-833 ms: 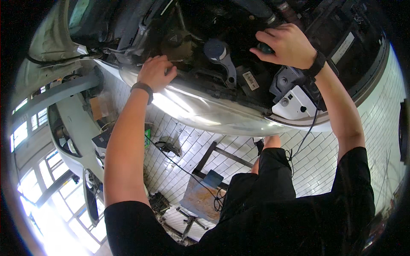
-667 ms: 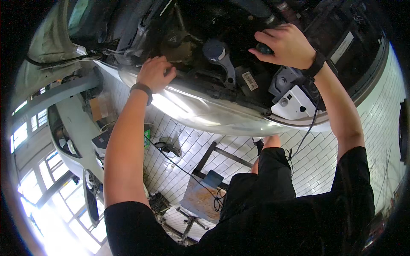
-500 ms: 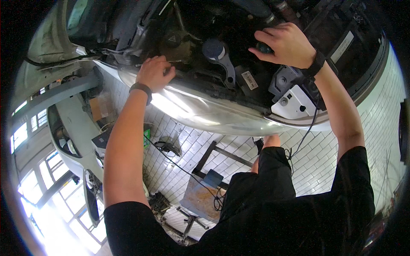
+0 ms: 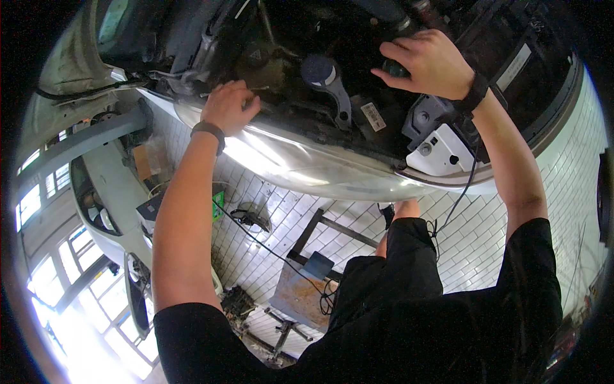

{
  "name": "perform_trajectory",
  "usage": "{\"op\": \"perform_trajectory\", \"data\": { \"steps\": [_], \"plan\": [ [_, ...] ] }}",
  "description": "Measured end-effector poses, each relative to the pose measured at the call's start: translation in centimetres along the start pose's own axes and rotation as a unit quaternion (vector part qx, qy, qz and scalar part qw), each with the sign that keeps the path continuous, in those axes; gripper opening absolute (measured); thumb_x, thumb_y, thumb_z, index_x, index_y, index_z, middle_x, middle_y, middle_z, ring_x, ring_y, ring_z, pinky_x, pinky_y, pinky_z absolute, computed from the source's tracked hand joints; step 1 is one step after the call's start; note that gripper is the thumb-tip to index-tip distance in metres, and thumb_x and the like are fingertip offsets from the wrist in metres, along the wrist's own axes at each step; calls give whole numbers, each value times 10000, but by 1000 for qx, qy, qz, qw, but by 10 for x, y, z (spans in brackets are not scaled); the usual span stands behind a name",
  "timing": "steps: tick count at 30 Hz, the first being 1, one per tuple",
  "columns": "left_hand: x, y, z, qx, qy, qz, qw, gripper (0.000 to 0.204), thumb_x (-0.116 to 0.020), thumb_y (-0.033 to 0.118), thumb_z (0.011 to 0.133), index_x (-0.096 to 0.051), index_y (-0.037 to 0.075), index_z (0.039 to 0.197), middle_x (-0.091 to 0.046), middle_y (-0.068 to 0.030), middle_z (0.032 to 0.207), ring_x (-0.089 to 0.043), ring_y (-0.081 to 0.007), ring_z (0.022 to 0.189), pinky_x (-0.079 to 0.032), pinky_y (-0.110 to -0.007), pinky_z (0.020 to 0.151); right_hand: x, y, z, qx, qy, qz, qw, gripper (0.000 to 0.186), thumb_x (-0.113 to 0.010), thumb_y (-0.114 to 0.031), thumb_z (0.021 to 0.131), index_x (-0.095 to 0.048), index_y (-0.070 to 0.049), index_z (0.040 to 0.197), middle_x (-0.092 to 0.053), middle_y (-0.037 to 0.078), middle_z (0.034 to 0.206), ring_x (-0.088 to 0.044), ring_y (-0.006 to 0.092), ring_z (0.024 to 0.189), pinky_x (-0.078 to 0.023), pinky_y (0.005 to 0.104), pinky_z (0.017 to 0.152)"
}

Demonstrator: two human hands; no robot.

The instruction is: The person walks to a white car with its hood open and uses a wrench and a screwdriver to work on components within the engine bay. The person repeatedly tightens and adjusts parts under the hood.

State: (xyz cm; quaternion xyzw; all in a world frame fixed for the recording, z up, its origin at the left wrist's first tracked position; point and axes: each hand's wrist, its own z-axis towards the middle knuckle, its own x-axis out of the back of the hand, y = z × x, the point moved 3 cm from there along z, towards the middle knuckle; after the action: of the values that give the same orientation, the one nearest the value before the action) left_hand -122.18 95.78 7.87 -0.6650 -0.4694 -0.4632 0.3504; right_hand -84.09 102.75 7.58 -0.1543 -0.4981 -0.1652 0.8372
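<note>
Dark handle point(image 4: 394, 68), seemingly one, in right hand point(image 4: 436, 65), two black wristbands point(image 4: 474, 93)

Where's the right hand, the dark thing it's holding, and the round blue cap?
right hand point(image 4: 436, 65): head view, on the back of the hand.
dark thing point(image 4: 394, 68): head view, on its bit that shows.
blue cap point(image 4: 317, 70): head view, on its round top.

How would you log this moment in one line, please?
left hand: by shiny car panel; right hand: holding dark object; blue cap: between hands
</note>
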Motion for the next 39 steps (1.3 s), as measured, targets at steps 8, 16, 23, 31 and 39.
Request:
{"op": "perform_trajectory", "data": {
  "steps": [8,16,23,31,39],
  "plan": [
    [-2,-3,2,13,-30,-6,999,306,-615,307,934,-744,41,853,-641,-119,940,-630,-326,995,-481,-456,942,0,0,2,2,2,7,1000,347,-668,-466,947,-661,-120,977,-645,91,711,-695,310,670,-566,400,625],
    [-9,-10,1,-2,6,-20,1000,276,-666,302,882,-731,40,822,-630,-111,933,-622,-338,964,-486,-479,878,-5,6,0,-5,23,20,1000,359,-651,-473,956,-664,-115,987,-638,70,668,-687,305,644,-569,394,624],
    [26,18,2,-77,209,-106,969,142,-756,162,826,-704,39,775,-637,-79,853,-615,-286,829,-490,-415,775,-10,20,-2,-66,19,64,996,353,-666,-463,948,-671,-111,952,-638,73,671,-682,300,650,-565,395,622],
    [111,127,8,-148,165,-625,749,203,-557,139,931,-612,29,769,-525,-45,692,-491,-194,671,-396,-343,631,-3,35,2,-121,16,87,989,296,-800,-332,874,-682,-75,962,-693,91,796,-676,290,667,-533,377,610],
    [6,295,31,-410,-344,-596,599,312,-700,271,908,-657,-8,774,-656,-139,748,-651,-275,687,-515,-406,655,-19,74,-24,-278,30,186,942,191,-761,-179,950,-722,-15,1039,-715,70,880,-683,156,761,-539,301,711]
  ]
}}
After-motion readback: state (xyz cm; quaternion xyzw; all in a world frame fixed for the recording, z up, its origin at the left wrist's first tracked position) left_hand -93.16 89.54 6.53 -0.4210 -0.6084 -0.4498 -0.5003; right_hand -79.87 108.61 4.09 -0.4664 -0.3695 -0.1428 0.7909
